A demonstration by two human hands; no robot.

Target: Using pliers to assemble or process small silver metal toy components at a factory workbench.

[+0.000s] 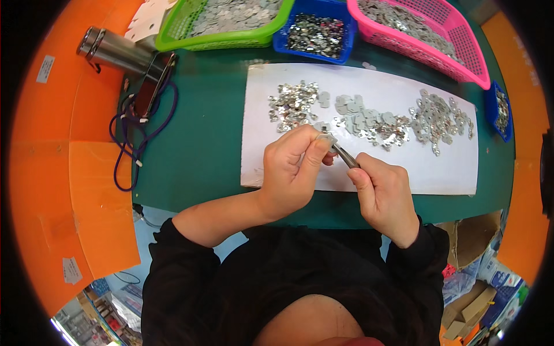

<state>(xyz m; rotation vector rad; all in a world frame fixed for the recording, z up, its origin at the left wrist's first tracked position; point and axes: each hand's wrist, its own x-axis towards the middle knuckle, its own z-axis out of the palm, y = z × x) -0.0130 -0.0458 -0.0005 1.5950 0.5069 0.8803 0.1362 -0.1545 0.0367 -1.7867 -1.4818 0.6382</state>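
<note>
Between the thumb and fingers of my left hand is pinched a small flat grey piece. My right hand is closed round a pair of metal tweezers, whose tips meet the piece. Both hands are over the front half of a white board. Beyond them on the board lie a heap of small shiny metal parts, a pile of flat grey pieces with more shiny parts beside it, and a spread of grey and shiny pieces at the right. The tweezers' grips are mostly hidden in my hand.
Along the back stand a green basket and a pink basket of grey pieces, with a blue tray of shiny parts between. Another blue tray is at far right. A steel flask and purple cord lie left.
</note>
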